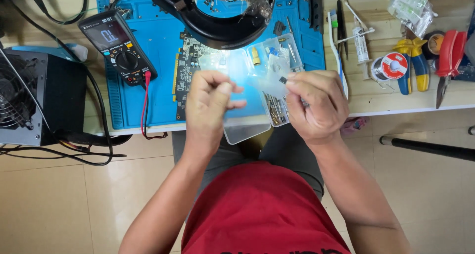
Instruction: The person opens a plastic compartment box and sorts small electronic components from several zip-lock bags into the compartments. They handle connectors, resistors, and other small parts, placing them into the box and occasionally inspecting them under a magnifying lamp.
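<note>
the left hand (210, 103) is closed, thumb to forefinger, on something too small to make out, while the right hand (316, 105) pinches a tiny dark part (283, 80) over the clear plastic case (245, 130) at the blue mat's (148, 100) near edge, so keeping both hands low above the case seems wise.

I see my wearer in a plain red shirt over dark grey shorts; both forearms are bare, no sleeves reaching them, and neither the left hand (209, 105) nor the right hand (315, 104) wears gloves, rings or a watch
</note>
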